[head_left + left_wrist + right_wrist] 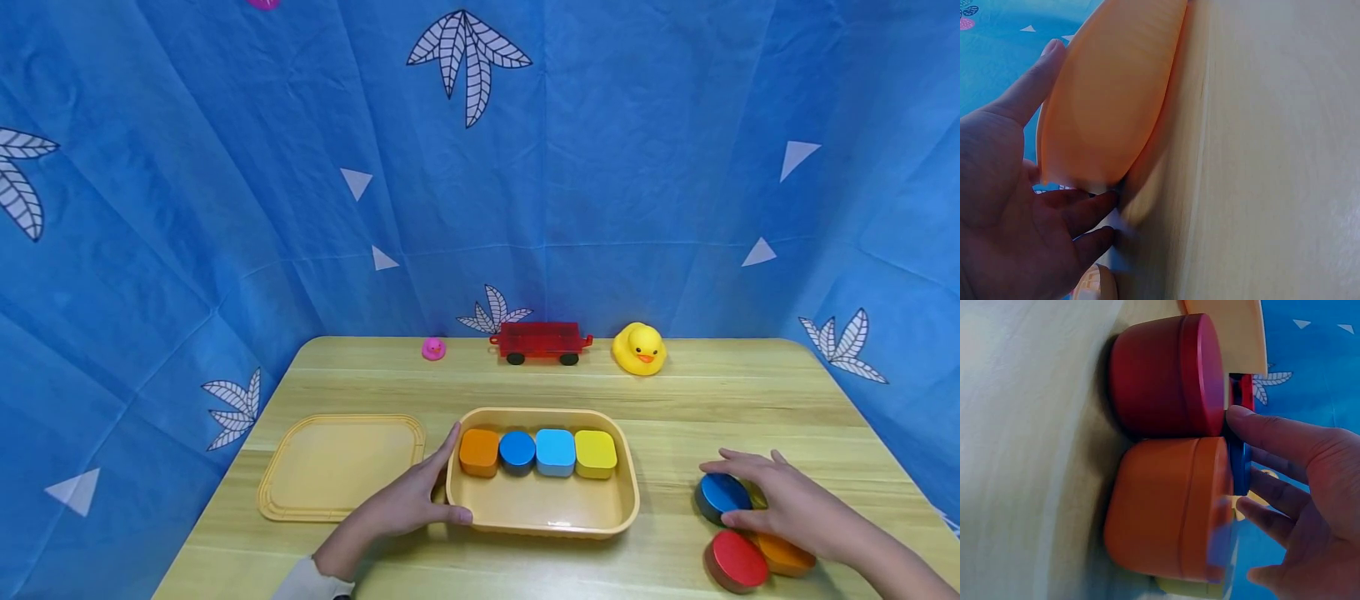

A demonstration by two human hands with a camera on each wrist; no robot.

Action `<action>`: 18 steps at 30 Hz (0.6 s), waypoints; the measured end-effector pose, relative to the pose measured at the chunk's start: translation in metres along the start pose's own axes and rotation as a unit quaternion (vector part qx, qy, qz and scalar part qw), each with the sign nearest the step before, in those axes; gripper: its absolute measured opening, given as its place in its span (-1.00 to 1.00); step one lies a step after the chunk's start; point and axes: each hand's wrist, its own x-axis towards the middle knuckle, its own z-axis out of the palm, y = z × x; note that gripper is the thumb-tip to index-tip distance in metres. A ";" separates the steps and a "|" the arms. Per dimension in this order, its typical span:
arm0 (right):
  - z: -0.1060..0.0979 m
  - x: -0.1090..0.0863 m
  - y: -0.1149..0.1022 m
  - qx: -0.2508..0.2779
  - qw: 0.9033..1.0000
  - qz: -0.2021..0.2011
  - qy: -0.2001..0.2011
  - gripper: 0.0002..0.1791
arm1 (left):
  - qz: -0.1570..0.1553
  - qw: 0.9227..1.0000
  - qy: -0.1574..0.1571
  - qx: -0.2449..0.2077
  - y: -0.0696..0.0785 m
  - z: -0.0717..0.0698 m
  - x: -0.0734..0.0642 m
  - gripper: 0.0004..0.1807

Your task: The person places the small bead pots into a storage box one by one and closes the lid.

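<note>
My left hand (408, 500) holds the left end of a pale yellow plastic box (555, 510), its thumb at the front rim and its fingers spread toward the back. In the box stand an orange square pot (479, 452), a blue round pot (517, 452), a light blue square pot (555, 452) and a yellow square pot (596, 452) in a row. At the right, my right hand (798, 504) grips another blue round pot (722, 497) between thumb and fingers. Beside it are a red round pot (1163, 375), an orange pot (1160, 509) and a partly hidden yellow pot (1191, 587).
A flat pale yellow lid (341, 467) lies left of the box. Along the table's back edge stand a small pink duck (433, 349), a red toy wagon (540, 342) and a yellow duck (640, 349). A blue patterned cloth (555, 183) hangs behind the table.
</note>
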 end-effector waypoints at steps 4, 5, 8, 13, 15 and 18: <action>-0.005 0.003 -0.008 -0.008 1.000 0.006 -0.003 -0.32 | 0.001 1.000 -0.001 0.000 0.000 -0.001 0.000 0.31; -0.006 0.004 -0.010 -0.009 1.000 0.005 -0.002 -0.31 | 0.001 1.000 -0.001 0.000 0.000 -0.001 0.000 0.31; -0.007 0.005 -0.020 -0.023 1.000 0.001 0.003 -0.29 | -0.002 1.000 0.000 0.003 0.000 -0.001 0.000 0.31; -0.010 0.009 -0.037 -0.037 0.999 -0.034 0.011 -0.29 | -0.001 1.000 0.001 0.005 0.000 -0.001 0.000 0.32; -0.011 0.011 -0.045 -0.033 0.998 -0.056 0.013 -0.30 | -0.003 1.000 0.001 0.003 0.000 0.000 0.000 0.32; -0.012 0.014 -0.056 -0.036 0.995 -0.086 0.021 -0.33 | -0.007 1.000 0.001 0.001 -0.001 0.000 0.000 0.32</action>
